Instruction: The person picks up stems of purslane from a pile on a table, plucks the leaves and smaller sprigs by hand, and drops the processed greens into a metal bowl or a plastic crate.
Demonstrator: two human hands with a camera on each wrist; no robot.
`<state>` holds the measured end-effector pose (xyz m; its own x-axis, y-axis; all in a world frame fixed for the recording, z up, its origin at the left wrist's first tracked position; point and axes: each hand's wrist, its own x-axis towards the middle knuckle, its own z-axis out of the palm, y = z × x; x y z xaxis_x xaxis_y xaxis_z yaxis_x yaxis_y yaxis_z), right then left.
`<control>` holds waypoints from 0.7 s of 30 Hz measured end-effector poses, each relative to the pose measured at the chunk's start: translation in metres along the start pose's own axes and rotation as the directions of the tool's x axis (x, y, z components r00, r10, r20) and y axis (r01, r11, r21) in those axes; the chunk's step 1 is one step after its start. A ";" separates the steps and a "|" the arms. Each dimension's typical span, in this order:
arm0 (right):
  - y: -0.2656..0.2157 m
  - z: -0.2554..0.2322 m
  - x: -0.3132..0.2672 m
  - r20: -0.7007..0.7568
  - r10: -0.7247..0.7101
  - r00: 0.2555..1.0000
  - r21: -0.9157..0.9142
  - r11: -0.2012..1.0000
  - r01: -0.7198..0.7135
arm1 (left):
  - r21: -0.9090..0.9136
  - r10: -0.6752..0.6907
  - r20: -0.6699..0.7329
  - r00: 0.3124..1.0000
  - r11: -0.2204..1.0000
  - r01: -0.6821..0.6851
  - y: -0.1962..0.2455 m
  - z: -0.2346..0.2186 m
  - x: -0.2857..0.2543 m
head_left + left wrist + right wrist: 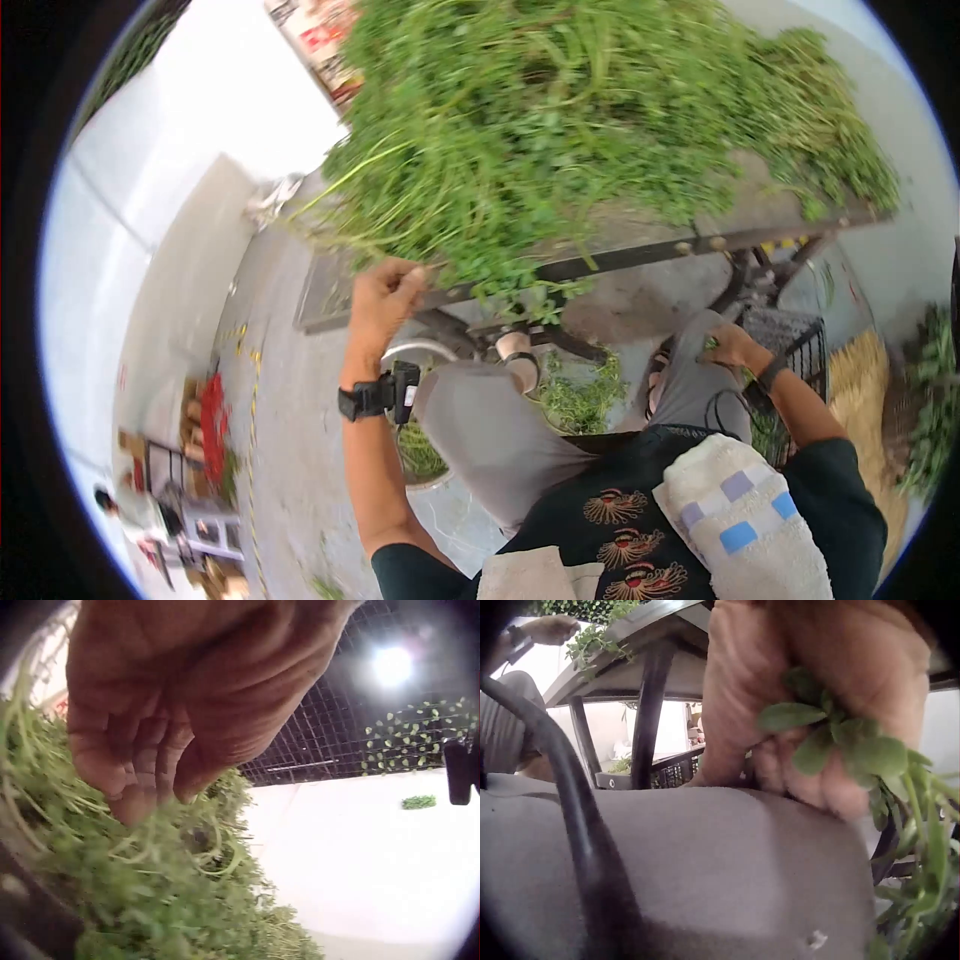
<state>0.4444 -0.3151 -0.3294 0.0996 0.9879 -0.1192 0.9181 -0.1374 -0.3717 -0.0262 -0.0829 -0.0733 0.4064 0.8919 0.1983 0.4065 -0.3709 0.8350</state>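
Observation:
A heap of leafy green stems (560, 130) covers most of the table (640, 235) in the head view. My left hand (385, 298) is at the table's near edge, beside pale stems. In the left wrist view its fingers (139, 799) bend loosely towards the thumb, with fingertips over blurred leaves and nothing visible between them. My right hand (738, 350) is low beside the knee. Its curled fingers hold a leafy green sprig (847, 742), whose leaves lie across the palm in the right wrist view. Thin stems trail down from that hand.
Below the table, a metal basin (425, 350) holds greens, and loose greens (585, 395) lie on the floor between the feet. A black crate (800, 335) stands at the right, next to a straw-coloured mat (860, 375). Another person (140, 510) is far left.

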 end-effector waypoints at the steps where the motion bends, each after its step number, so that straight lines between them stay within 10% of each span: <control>1: -0.002 -0.005 -0.003 -0.015 0.043 0.999 0.016 0.999 -0.043 | -0.031 -0.005 -0.015 1.000 1.000 0.004 0.016 0.008 0.008; 7: -0.030 -0.022 -0.004 0.189 0.197 0.962 -0.004 0.980 -0.199 | 0.231 0.324 0.153 0.934 0.907 -0.352 0.081 0.110 0.054; 10: -0.029 -0.019 -0.010 0.150 0.223 0.963 -0.032 0.975 -0.221 | 0.690 0.268 0.103 0.958 0.674 -0.263 0.090 0.164 0.054; 21: -0.037 -0.018 -0.035 -0.028 0.279 0.960 0.100 0.956 -0.275 | 0.829 0.243 0.159 0.957 0.494 -0.263 0.065 0.173 0.081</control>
